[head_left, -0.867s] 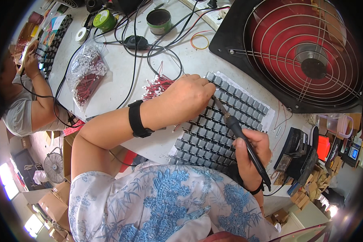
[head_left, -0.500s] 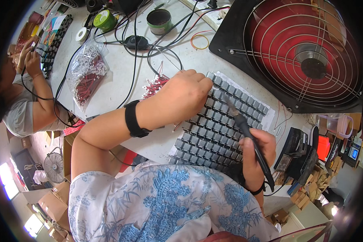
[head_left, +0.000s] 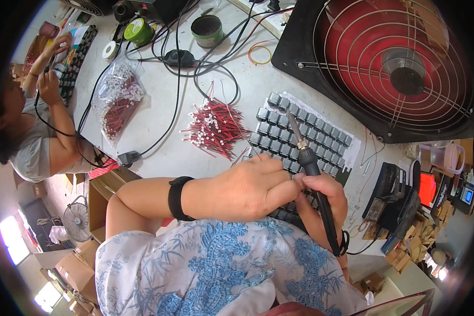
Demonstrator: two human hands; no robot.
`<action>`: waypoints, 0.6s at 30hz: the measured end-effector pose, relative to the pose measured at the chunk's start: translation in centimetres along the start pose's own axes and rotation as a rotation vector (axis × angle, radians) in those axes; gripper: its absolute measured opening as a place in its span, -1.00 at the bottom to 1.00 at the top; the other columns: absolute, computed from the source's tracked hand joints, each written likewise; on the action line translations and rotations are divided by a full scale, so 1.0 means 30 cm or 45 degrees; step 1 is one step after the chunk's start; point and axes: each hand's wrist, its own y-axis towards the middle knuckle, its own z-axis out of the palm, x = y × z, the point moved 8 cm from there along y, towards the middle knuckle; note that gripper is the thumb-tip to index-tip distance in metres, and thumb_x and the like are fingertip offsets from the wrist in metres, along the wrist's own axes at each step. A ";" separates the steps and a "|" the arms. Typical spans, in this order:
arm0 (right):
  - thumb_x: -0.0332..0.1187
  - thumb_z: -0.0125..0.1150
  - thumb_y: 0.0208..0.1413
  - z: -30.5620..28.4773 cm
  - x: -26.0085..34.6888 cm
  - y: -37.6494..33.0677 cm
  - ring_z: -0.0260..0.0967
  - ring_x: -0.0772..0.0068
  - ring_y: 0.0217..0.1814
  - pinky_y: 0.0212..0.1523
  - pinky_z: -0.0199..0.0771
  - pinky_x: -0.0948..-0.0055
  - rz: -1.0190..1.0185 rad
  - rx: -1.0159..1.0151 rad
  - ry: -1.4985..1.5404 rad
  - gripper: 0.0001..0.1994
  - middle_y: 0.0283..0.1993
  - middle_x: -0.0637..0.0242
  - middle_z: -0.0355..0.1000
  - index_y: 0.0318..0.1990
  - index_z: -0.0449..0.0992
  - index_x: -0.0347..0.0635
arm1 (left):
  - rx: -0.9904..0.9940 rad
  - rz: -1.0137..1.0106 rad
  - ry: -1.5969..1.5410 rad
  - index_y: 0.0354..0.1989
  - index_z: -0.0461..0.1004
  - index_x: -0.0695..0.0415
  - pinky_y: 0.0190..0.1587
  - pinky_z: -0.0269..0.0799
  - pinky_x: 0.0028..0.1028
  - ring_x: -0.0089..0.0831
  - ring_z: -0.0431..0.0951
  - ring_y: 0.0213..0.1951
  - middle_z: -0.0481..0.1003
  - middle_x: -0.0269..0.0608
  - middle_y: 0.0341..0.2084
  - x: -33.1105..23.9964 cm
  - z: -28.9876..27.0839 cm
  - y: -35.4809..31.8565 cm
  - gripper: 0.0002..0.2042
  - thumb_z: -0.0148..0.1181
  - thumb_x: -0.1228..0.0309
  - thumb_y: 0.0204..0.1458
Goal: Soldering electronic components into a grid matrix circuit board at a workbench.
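Observation:
My right hand (head_left: pixel 329 190) grips a black-handled soldering iron (head_left: pixel 312 167), its metal tip pointing up and away over rows of small grey metal blocks (head_left: pixel 313 129). The blocks sit close together on white sheeting. My left hand (head_left: pixel 250 187) is closed above the near left part of the rows, its fingertips close to or touching those of my right hand. Whatever my left fingers hold is hidden behind the hand. Left of the blocks lies a loose pile of red wires with white connectors (head_left: pixel 216 126).
A large caged fan (head_left: pixel 405 79) stands at the far right. A clear bag of wired connectors (head_left: pixel 118 102), a green tin (head_left: pixel 207 32), a white spool (head_left: pixel 109 51) and tangled black cables with a switch (head_left: pixel 179 58) lie leftward and behind. Another person (head_left: pixel 52 121) works at the left.
My left hand has come back toward me from the far left corner of the blocks, uncovering the wire pile, and now meets my right hand. The iron has shifted slightly left and nearer.

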 end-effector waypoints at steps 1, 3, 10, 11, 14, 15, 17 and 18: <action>-0.72 0.28 -0.07 0.008 0.005 -0.002 0.48 0.29 -0.07 0.00 0.45 0.36 -0.012 0.057 -0.007 -0.59 -0.13 0.12 0.47 -0.04 0.37 -0.23 | -0.009 -0.001 -0.020 -0.22 0.38 0.36 -0.39 0.34 -0.39 -0.35 0.41 -0.47 0.36 -0.25 -0.53 -0.002 0.003 -0.003 -0.70 0.11 0.51 -0.18; -0.73 0.31 -0.14 0.007 0.015 0.006 0.47 0.21 -0.17 -0.10 0.45 0.35 -0.039 0.004 0.011 -0.56 -0.20 0.14 0.48 -0.06 0.41 -0.20 | -0.035 -0.017 -0.044 -0.23 0.39 0.29 -0.41 0.30 -0.38 -0.34 0.40 -0.47 0.38 -0.25 -0.48 -0.003 0.007 -0.011 -0.70 0.19 0.57 -0.22; -0.74 0.32 -0.21 -0.006 0.022 -0.001 0.47 0.12 -0.25 -0.21 0.45 0.33 -0.069 0.015 -0.006 -0.54 -0.26 0.17 0.49 -0.09 0.43 -0.18 | -0.122 -0.045 -0.124 -0.24 0.39 0.26 -0.39 0.34 -0.34 -0.25 0.46 -0.41 0.46 -0.14 -0.34 -0.017 0.014 -0.024 -0.69 0.24 0.65 -0.22; -0.74 0.32 -0.21 -0.006 0.025 0.000 0.47 0.12 -0.25 -0.21 0.45 0.33 -0.068 0.013 -0.006 -0.54 -0.26 0.17 0.49 -0.09 0.43 -0.18 | -0.120 -0.045 -0.125 -0.24 0.39 0.26 -0.39 0.34 -0.34 -0.25 0.46 -0.41 0.46 -0.14 -0.34 -0.017 0.016 -0.025 -0.69 0.24 0.65 -0.22; -0.73 0.32 -0.18 -0.009 0.029 0.003 0.47 0.11 -0.24 -0.20 0.45 0.33 -0.072 -0.008 -0.010 -0.56 -0.26 0.17 0.49 -0.09 0.43 -0.17 | -0.167 -0.041 -0.172 -0.22 0.38 0.27 -0.40 0.34 -0.34 -0.24 0.46 -0.40 0.47 -0.13 -0.31 -0.015 0.014 -0.027 -0.69 0.23 0.66 -0.21; -0.71 0.31 -0.15 -0.008 0.027 0.002 0.47 0.11 -0.24 -0.19 0.45 0.33 -0.085 0.005 -0.028 -0.58 -0.25 0.17 0.49 -0.09 0.44 -0.16 | -0.222 -0.031 -0.165 -0.19 0.40 0.28 -0.37 0.33 -0.36 -0.27 0.44 -0.42 0.44 -0.19 -0.38 -0.016 0.009 -0.027 -0.68 0.22 0.63 -0.20; -0.70 0.31 -0.13 -0.019 0.024 -0.005 0.47 0.11 -0.24 -0.18 0.45 0.33 -0.095 0.015 -0.050 -0.60 -0.25 0.17 0.49 -0.09 0.44 -0.16 | -0.275 -0.019 -0.162 -0.17 0.41 0.29 -0.34 0.32 -0.38 -0.30 0.42 -0.44 0.41 -0.24 -0.45 -0.016 -0.013 -0.027 -0.67 0.21 0.59 -0.20; -0.68 0.30 -0.10 -0.038 0.015 -0.012 0.47 0.13 -0.23 -0.17 0.45 0.34 -0.046 -0.026 -0.105 -0.62 -0.24 0.18 0.49 -0.10 0.44 -0.15 | -0.191 -0.064 -0.084 -0.21 0.45 0.25 -0.37 0.31 -0.39 -0.30 0.42 -0.43 0.44 -0.23 -0.42 -0.008 -0.029 -0.028 -0.68 0.28 0.59 -0.23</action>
